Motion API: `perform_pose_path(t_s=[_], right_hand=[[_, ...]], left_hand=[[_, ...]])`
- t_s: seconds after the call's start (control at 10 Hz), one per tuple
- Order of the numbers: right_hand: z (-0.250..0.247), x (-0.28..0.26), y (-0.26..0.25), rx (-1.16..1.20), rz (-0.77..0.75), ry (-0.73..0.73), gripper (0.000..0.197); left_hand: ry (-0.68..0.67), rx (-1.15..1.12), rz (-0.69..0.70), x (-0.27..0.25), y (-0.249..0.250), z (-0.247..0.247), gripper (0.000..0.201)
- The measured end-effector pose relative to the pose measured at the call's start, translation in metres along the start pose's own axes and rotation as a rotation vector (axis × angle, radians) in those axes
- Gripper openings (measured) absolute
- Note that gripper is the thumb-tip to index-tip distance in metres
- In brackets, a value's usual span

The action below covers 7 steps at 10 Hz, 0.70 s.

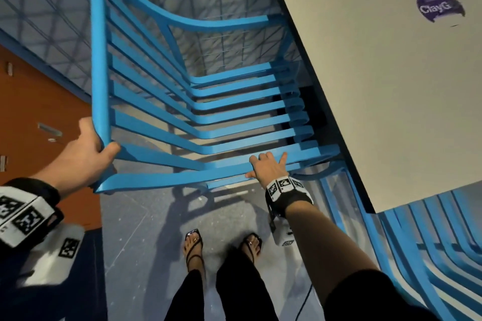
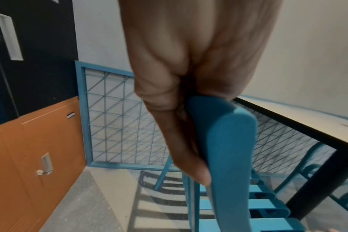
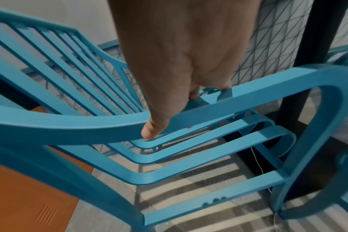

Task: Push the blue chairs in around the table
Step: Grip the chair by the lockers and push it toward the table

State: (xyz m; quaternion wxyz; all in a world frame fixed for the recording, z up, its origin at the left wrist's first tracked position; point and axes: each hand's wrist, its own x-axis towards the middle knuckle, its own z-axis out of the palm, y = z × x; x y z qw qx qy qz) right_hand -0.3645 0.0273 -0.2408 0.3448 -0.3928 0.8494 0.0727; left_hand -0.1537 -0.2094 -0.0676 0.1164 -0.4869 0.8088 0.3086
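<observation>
A blue slatted armchair point(image 1: 208, 117) stands in front of me, its seat front reaching under the edge of the white table point(image 1: 378, 86) on the right. My left hand point(image 1: 100, 150) grips the near corner of the chair's top back rail point(image 2: 228, 141), thumb on one side and fingers wrapped behind. My right hand point(image 1: 266, 164) holds the near armrest point(image 3: 258, 97), fingers curled over it and thumb along its side. In the wrist views, the left hand point(image 2: 181, 113) and the right hand point(image 3: 175, 97) both close on blue rail. A second blue chair point(image 1: 430, 247) sits at the lower right, partly under the table.
Orange cabinets point(image 1: 39, 112) line the left side and a blue wire-mesh panel point(image 1: 52, 21) stands beyond the chair. A black table leg point(image 3: 308, 70) is close to the armrest's front curve. My feet point(image 1: 194, 242) stand on the grey floor behind the chair. A purple sticker point(image 1: 439, 6) is on the tabletop.
</observation>
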Motion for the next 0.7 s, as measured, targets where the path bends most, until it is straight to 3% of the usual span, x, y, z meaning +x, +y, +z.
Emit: perform_pose_path(t_s=[0.2,0.4,0.5,0.6,0.7], right_hand=[[-0.003,-0.007,0.007,0.054,-0.010,0.014,0.040],[0.007,-0.047,0.041,0.179,-0.036,0.148,0.052],[0.037,-0.081,0.069,0.169,0.003,0.054,0.042],[0.079,-0.129,0.105,0.254,0.139,-0.179,0.030],[0.132,-0.186,0.136,0.159,0.209,-0.376,0.033]], left_hand=[[-0.019,-0.010,-0.015,0.001,0.000,-0.001,0.041],[0.013,-0.095,-0.065,-0.009,0.005,0.001,0.043],[0.004,-0.198,-0.103,-0.027,0.005,0.009,0.045],[-0.015,-0.298,-0.115,-0.053,-0.001,0.020,0.042],[-0.043,-0.330,-0.146,-0.077,-0.025,0.038,0.030]])
